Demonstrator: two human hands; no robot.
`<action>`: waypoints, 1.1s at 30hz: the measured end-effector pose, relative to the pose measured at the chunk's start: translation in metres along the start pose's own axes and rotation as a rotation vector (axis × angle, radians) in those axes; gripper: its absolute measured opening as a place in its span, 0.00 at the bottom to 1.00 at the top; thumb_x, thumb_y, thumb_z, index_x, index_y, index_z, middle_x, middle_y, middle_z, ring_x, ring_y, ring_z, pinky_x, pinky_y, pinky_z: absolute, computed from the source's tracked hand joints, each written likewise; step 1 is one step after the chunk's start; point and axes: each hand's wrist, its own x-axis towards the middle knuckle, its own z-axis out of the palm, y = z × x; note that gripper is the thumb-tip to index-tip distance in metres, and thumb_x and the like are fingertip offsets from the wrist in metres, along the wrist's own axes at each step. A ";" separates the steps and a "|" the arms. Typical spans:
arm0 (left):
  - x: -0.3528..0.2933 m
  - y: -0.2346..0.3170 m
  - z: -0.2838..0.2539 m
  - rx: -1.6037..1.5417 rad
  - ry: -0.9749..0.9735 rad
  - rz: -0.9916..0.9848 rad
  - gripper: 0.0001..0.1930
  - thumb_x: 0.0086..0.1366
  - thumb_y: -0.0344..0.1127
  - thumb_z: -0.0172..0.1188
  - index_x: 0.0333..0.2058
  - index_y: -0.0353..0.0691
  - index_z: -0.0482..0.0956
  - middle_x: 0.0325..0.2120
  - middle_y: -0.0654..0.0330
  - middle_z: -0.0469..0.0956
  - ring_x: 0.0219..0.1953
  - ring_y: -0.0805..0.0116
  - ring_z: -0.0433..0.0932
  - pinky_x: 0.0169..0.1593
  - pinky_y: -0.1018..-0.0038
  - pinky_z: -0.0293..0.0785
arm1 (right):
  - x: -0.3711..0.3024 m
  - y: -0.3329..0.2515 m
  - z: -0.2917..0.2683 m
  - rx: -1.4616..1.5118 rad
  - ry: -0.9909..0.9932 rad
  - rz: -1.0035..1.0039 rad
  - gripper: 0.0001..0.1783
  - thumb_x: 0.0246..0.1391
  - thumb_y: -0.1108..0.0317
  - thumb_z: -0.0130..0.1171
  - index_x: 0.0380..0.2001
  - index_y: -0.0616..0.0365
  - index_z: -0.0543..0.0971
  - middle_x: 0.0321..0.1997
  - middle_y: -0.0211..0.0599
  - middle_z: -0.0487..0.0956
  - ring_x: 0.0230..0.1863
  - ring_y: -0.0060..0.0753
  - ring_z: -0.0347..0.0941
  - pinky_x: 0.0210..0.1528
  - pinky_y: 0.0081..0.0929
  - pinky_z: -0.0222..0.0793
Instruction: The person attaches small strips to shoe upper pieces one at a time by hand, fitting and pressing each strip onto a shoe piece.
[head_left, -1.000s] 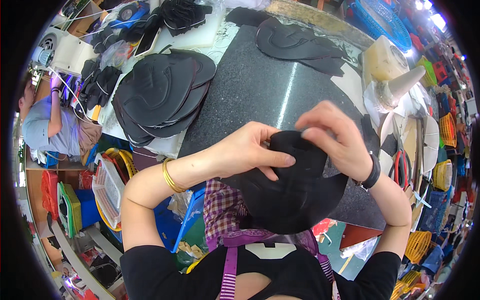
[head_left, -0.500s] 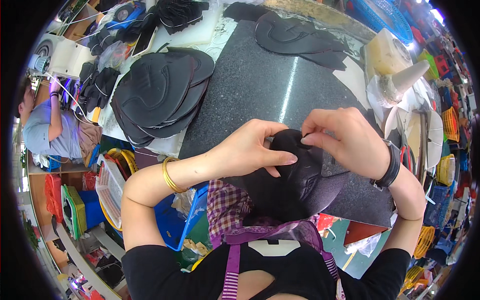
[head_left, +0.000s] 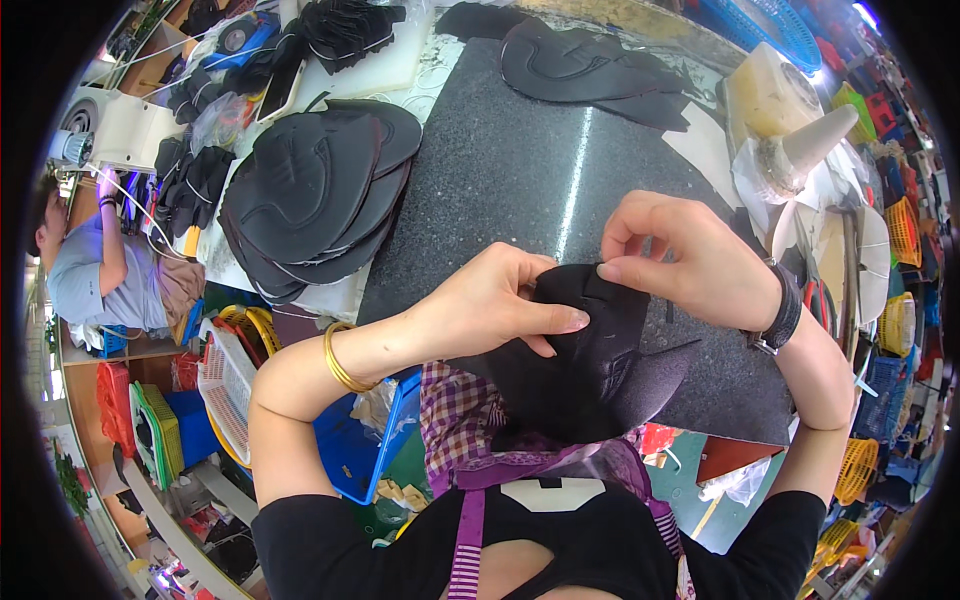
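Observation:
A black shoe upper (head_left: 600, 345) of soft, padded-looking material hangs over the near edge of the dark stone work surface (head_left: 490, 170). My left hand (head_left: 510, 305) grips its left side, thumb laid on top and the other fingers curled underneath. With thumb and forefinger, my right hand (head_left: 675, 255) pinches the upper's far edge. A small fold or slit shows between the two hands. The lower part of the upper drapes toward my checked apron (head_left: 452, 410), and its grey-black flap spreads to the right.
Left of the slab lies a pile of black shaped pieces (head_left: 310, 190), with further black pieces (head_left: 590, 75) at the far edge. A cone-tipped holder (head_left: 815, 140) stands at the right. A blue crate (head_left: 370, 440) sits below. Another person (head_left: 95, 260) works at far left.
My right hand has shifted slightly up and left along the upper's far edge, which now lies flatter and more exposed. My left hand keeps its grip. The whole view has shifted slightly.

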 end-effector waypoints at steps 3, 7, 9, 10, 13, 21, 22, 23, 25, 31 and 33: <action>-0.001 0.001 0.000 0.004 -0.005 -0.007 0.11 0.59 0.33 0.62 0.36 0.29 0.78 0.28 0.60 0.79 0.30 0.78 0.77 0.32 0.81 0.78 | 0.000 0.002 0.000 -0.004 -0.001 0.016 0.10 0.45 0.67 0.61 0.26 0.64 0.76 0.27 0.45 0.75 0.31 0.41 0.73 0.35 0.32 0.68; -0.003 0.005 0.002 -0.025 -0.020 -0.018 0.11 0.59 0.32 0.62 0.37 0.30 0.77 0.28 0.61 0.78 0.30 0.78 0.77 0.33 0.81 0.79 | 0.000 0.004 -0.001 0.033 -0.002 0.021 0.11 0.45 0.66 0.61 0.26 0.65 0.77 0.25 0.45 0.76 0.29 0.39 0.74 0.33 0.31 0.69; -0.003 0.004 0.002 -0.022 -0.028 -0.017 0.11 0.59 0.32 0.62 0.36 0.30 0.77 0.28 0.61 0.78 0.30 0.78 0.77 0.33 0.81 0.79 | 0.001 0.002 -0.003 0.058 -0.017 0.047 0.11 0.46 0.66 0.61 0.26 0.65 0.77 0.24 0.45 0.76 0.27 0.36 0.74 0.32 0.29 0.69; -0.002 0.004 0.002 -0.012 -0.032 -0.018 0.11 0.59 0.32 0.62 0.36 0.30 0.77 0.28 0.61 0.78 0.30 0.78 0.77 0.33 0.81 0.79 | 0.002 0.001 -0.003 0.109 -0.051 0.101 0.11 0.46 0.66 0.61 0.25 0.65 0.77 0.22 0.43 0.77 0.26 0.32 0.74 0.31 0.28 0.69; -0.003 0.007 0.004 -0.014 -0.041 -0.030 0.11 0.59 0.32 0.61 0.36 0.30 0.76 0.28 0.61 0.78 0.31 0.78 0.77 0.33 0.81 0.79 | 0.002 0.003 -0.003 0.173 -0.086 0.155 0.11 0.46 0.67 0.60 0.24 0.66 0.77 0.21 0.39 0.77 0.24 0.26 0.74 0.29 0.24 0.69; -0.003 0.008 0.004 -0.025 -0.061 -0.043 0.11 0.59 0.31 0.61 0.37 0.30 0.76 0.30 0.61 0.78 0.32 0.78 0.77 0.34 0.81 0.79 | 0.002 0.000 -0.006 0.170 -0.114 0.191 0.10 0.45 0.67 0.60 0.23 0.65 0.77 0.20 0.35 0.77 0.23 0.22 0.73 0.28 0.22 0.68; -0.003 0.008 0.004 -0.026 -0.062 -0.041 0.11 0.59 0.32 0.61 0.38 0.30 0.76 0.30 0.61 0.78 0.32 0.78 0.77 0.34 0.81 0.79 | 0.002 -0.001 -0.007 0.175 -0.115 0.191 0.10 0.45 0.67 0.60 0.23 0.65 0.77 0.20 0.35 0.77 0.24 0.21 0.73 0.28 0.22 0.68; -0.003 0.009 0.005 -0.026 -0.065 -0.038 0.11 0.60 0.32 0.61 0.38 0.30 0.76 0.30 0.61 0.78 0.32 0.78 0.77 0.34 0.80 0.79 | 0.001 -0.001 -0.007 0.180 -0.116 0.190 0.10 0.45 0.67 0.61 0.23 0.65 0.77 0.19 0.35 0.77 0.24 0.21 0.73 0.27 0.22 0.68; -0.003 0.009 0.005 -0.015 -0.063 -0.039 0.11 0.60 0.32 0.61 0.38 0.30 0.76 0.30 0.61 0.78 0.33 0.78 0.77 0.34 0.80 0.79 | 0.002 0.000 -0.006 0.180 -0.118 0.191 0.10 0.45 0.67 0.61 0.22 0.65 0.77 0.19 0.35 0.77 0.23 0.21 0.73 0.27 0.22 0.68; -0.004 0.009 0.004 -0.008 -0.061 -0.033 0.11 0.60 0.32 0.61 0.38 0.30 0.76 0.30 0.61 0.78 0.33 0.77 0.77 0.35 0.80 0.80 | 0.004 0.009 -0.002 0.231 -0.134 0.119 0.10 0.46 0.69 0.61 0.29 0.64 0.75 0.21 0.35 0.77 0.24 0.20 0.72 0.27 0.21 0.67; -0.004 0.007 0.002 -0.022 -0.059 -0.020 0.11 0.60 0.32 0.61 0.38 0.30 0.76 0.30 0.61 0.78 0.33 0.77 0.77 0.35 0.80 0.80 | 0.008 0.008 -0.003 0.238 -0.131 0.067 0.12 0.46 0.69 0.62 0.32 0.64 0.74 0.22 0.35 0.77 0.25 0.19 0.72 0.28 0.20 0.67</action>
